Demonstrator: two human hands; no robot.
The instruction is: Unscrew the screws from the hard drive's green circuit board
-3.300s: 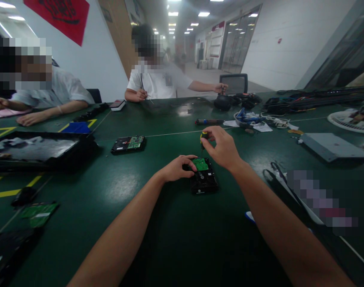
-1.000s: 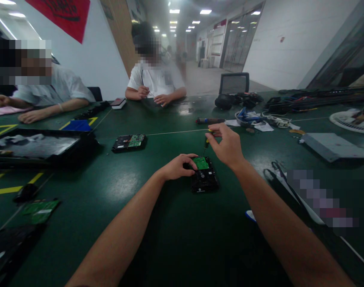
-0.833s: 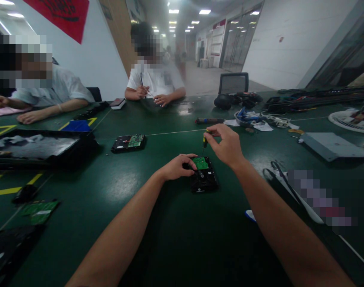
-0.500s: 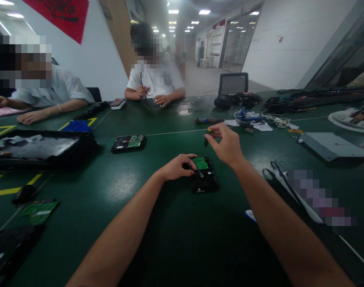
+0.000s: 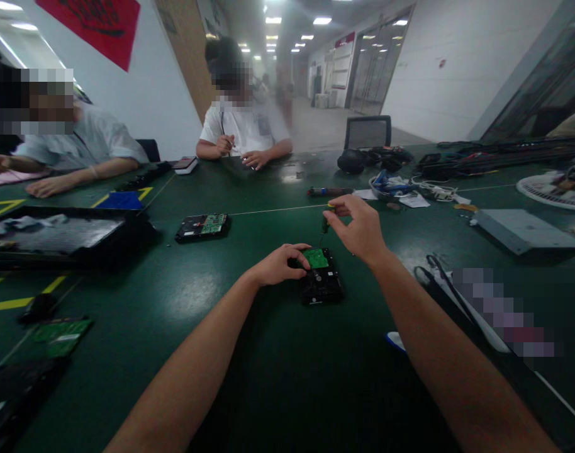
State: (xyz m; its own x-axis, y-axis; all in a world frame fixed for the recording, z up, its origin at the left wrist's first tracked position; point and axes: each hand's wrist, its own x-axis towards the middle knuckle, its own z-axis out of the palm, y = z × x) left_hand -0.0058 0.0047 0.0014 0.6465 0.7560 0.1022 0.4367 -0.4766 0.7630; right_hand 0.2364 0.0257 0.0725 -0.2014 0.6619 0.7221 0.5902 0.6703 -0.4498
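Note:
A black hard drive (image 5: 321, 288) with a green circuit board (image 5: 316, 257) lies on the green table in front of me. My left hand (image 5: 286, 263) grips its left edge, thumb and fingers bent over the side and the board. In my right hand (image 5: 356, 225) is a small screwdriver (image 5: 324, 225), pinched upright near its yellow-topped handle. Its thin shaft points down at the far edge of the drive; whether the tip sits in a screw is too small to tell.
Another hard drive (image 5: 202, 227) lies to the left, beyond it a black tray (image 5: 127, 229). A loose circuit board (image 5: 63, 333) is at near left. On the right are a grey metal box (image 5: 528, 229), cables (image 5: 389, 185) and a white fan grille (image 5: 537, 192). Two people sit across the table.
Almost nothing differs. My right hand and the screwdriver have shifted very slightly, while my left hand keeps its place on the hard drive.

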